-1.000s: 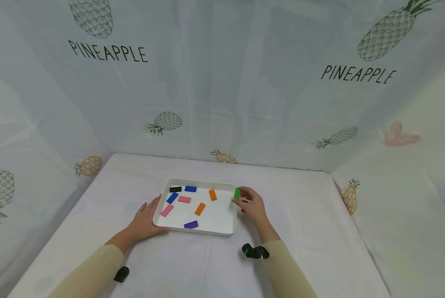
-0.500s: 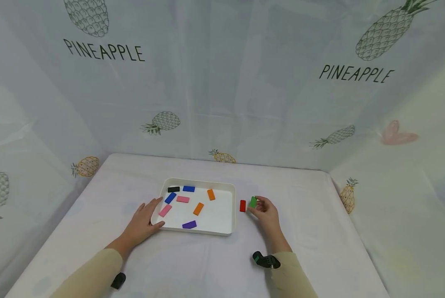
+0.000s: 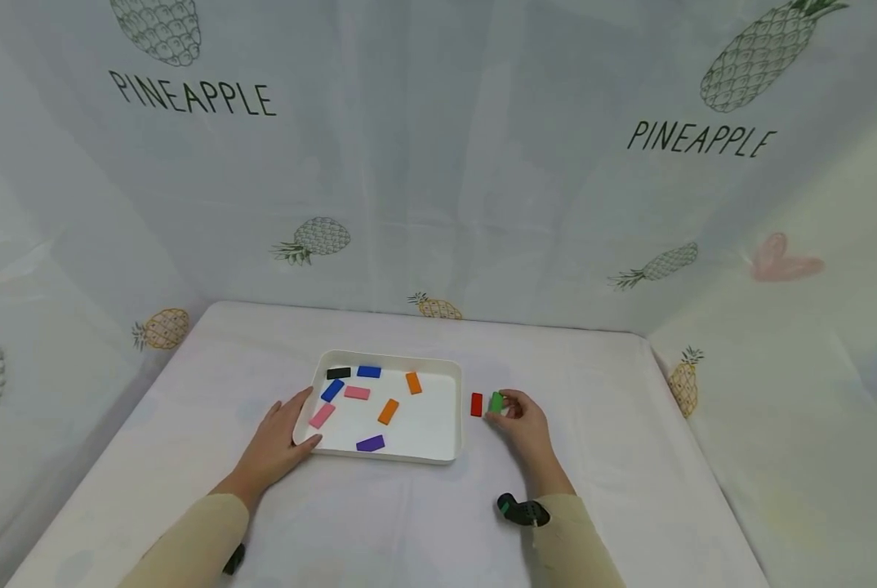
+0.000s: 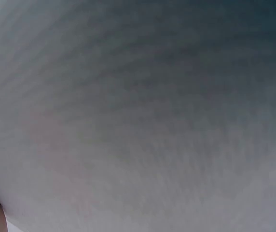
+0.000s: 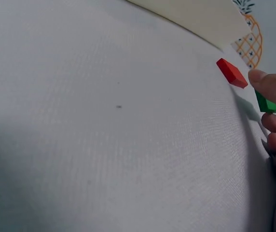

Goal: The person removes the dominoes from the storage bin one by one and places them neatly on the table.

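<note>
My right hand (image 3: 525,425) pinches a small green rectangular block (image 3: 496,402) between thumb and fingers, to the right of the white tray. Just left of it, a red block (image 3: 477,404) lies on the table, with a narrow gap between the two. In the right wrist view the green block (image 5: 266,102) shows partly behind the thumb, near the red block (image 5: 231,73). Spread round the near left corner of the white tray (image 3: 456,425), my left hand (image 3: 277,445) rests against its rim with extended fingers. The left wrist view is mostly blurred cloth.
Several blocks lie scattered in the tray: a black block (image 3: 339,373), a purple block (image 3: 370,443), blue ones, pink ones and orange ones. White cloth (image 3: 409,523) covers the table, and a pineapple-print curtain (image 3: 438,163) stands behind and at the sides.
My right hand has carried the green block from the tray's right rim rightward and down to beside the red block. My left hand stays at the tray's left side.
</note>
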Available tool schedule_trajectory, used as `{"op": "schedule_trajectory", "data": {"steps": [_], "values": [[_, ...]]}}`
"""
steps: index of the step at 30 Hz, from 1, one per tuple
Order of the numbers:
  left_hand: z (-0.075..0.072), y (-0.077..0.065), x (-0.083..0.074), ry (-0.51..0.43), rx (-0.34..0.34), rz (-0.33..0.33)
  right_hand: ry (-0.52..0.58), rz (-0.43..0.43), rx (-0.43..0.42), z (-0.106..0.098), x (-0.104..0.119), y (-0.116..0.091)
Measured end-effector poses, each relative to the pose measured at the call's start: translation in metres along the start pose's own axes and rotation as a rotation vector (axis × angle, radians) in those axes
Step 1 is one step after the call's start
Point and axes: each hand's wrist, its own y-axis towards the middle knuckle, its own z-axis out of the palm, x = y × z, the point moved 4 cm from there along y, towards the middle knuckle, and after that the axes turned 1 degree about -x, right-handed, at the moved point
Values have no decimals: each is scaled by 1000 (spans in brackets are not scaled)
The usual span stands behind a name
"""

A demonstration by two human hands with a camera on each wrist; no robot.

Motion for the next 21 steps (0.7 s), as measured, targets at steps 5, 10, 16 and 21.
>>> {"op": "schedule_trajectory", "data": {"steps": [5, 10, 16, 21], "values": [[-1, -1, 1, 2, 0, -8, -58, 13, 31, 3, 0, 3], [-3, -2, 1, 16, -11, -2, -79, 4, 65, 4, 1, 7], [-4, -2, 1, 26, -15, -1, -107, 14, 103, 4, 0, 12], [-3, 0, 0, 24, -15, 8, -130, 13, 107, 3, 3, 14]]}}
